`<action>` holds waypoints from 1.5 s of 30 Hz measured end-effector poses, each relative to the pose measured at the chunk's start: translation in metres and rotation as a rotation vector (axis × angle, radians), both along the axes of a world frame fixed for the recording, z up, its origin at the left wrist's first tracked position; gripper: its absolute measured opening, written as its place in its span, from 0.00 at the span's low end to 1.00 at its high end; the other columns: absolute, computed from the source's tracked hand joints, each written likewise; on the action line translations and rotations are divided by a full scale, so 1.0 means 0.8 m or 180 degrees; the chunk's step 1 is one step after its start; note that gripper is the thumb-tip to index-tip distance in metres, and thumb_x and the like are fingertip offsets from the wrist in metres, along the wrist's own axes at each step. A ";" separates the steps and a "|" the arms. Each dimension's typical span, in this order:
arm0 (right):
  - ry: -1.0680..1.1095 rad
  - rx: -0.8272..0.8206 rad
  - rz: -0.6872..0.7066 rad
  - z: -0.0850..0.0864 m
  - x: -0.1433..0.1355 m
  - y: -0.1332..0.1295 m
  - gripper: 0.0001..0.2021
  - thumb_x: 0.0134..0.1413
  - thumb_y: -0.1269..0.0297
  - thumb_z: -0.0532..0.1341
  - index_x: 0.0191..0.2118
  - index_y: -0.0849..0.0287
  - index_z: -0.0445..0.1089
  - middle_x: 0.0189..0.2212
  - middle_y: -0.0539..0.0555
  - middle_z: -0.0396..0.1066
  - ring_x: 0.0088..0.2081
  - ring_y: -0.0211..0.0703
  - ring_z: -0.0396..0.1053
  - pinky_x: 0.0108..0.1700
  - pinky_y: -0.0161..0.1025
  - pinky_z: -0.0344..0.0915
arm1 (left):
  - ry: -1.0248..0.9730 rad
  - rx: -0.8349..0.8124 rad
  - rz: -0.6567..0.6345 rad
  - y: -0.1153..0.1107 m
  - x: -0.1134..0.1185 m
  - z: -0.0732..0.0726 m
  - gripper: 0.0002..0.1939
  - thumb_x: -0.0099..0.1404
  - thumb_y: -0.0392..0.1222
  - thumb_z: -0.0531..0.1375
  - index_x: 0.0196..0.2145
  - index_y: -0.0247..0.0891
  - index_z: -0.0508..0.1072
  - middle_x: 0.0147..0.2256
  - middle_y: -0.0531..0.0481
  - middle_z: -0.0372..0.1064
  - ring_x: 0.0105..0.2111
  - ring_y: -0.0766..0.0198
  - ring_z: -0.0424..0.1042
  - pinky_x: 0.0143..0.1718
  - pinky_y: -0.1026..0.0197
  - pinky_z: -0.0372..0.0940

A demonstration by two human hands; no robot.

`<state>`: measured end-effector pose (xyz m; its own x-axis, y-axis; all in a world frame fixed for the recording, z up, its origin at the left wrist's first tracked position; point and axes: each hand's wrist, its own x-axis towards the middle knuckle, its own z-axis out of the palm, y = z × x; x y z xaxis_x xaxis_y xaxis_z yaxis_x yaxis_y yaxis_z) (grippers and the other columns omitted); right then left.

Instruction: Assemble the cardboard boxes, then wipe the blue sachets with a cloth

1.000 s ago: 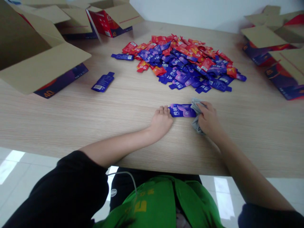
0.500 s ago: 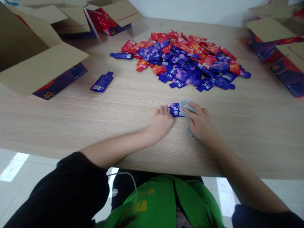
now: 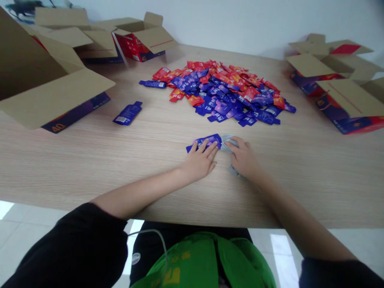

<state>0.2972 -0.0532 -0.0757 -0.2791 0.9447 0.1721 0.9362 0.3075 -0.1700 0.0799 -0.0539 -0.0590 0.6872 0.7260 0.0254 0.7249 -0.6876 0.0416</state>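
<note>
A blue-purple sachet [image 3: 212, 139] lies flat on the wooden table [image 3: 126, 154] in front of me. Across it rests my left hand [image 3: 201, 160], fingers spread and pressing it down. My right hand [image 3: 244, 158] is closed on a crumpled grey cloth [image 3: 227, 143], which touches the sachet's right end; part of the cloth hangs below the hand. Beyond both hands is a pile of red and blue sachets [image 3: 222, 94]. One more blue sachet [image 3: 128, 113] lies alone to the left.
An open cardboard box [image 3: 87, 86] stands near on the left, with another open box [image 3: 144, 44] behind it. More open boxes [image 3: 339, 102] stand at the right. The table's front edge [image 3: 192, 225] runs close to my body, and a white wall [image 3: 240, 28] closes off the back.
My left hand has gone from the sachet's left end to lying spread over its middle. The sachet and the cloth sit slightly further left. The whole view has tilted up.
</note>
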 end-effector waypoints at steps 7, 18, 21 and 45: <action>0.0230 -0.0159 0.0345 0.011 -0.124 0.077 0.29 0.57 0.77 0.52 0.63 0.58 0.71 0.65 0.61 0.61 0.58 0.59 0.62 0.60 0.56 0.62 | 0.0208 0.0001 0.1142 0.022 -0.086 -0.007 0.36 0.76 0.55 0.44 0.72 0.30 0.53 0.73 0.41 0.43 0.71 0.38 0.47 0.66 0.33 0.50; 0.1287 -0.0322 0.0796 0.014 -0.177 0.115 0.32 0.51 0.81 0.50 0.60 0.58 0.72 0.60 0.59 0.66 0.63 0.50 0.64 0.67 0.50 0.61 | -0.0307 0.0066 0.2480 0.131 -0.276 -0.025 0.34 0.77 0.54 0.41 0.73 0.32 0.50 0.74 0.43 0.42 0.72 0.40 0.42 0.69 0.29 0.41; 0.1322 -0.0386 0.0775 0.016 -0.150 0.099 0.32 0.51 0.80 0.49 0.60 0.59 0.72 0.61 0.59 0.66 0.64 0.49 0.64 0.69 0.49 0.60 | -0.0360 0.0163 0.2528 0.144 -0.285 -0.020 0.33 0.79 0.53 0.43 0.71 0.27 0.50 0.73 0.37 0.43 0.71 0.37 0.42 0.66 0.24 0.40; 0.1909 -0.0316 -0.0091 0.013 0.058 0.020 0.26 0.50 0.75 0.51 0.52 0.53 0.75 0.58 0.58 0.71 0.62 0.52 0.67 0.68 0.61 0.58 | -0.0287 0.0443 0.0545 0.180 0.065 -0.007 0.27 0.76 0.46 0.49 0.69 0.46 0.61 0.61 0.36 0.63 0.59 0.42 0.63 0.57 0.39 0.58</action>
<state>0.3437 -0.0371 -0.0656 -0.1350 0.9700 0.2021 0.6760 0.2393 -0.6969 0.1321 0.0898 -0.0647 0.5447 0.8170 0.1892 0.8291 -0.5586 0.0248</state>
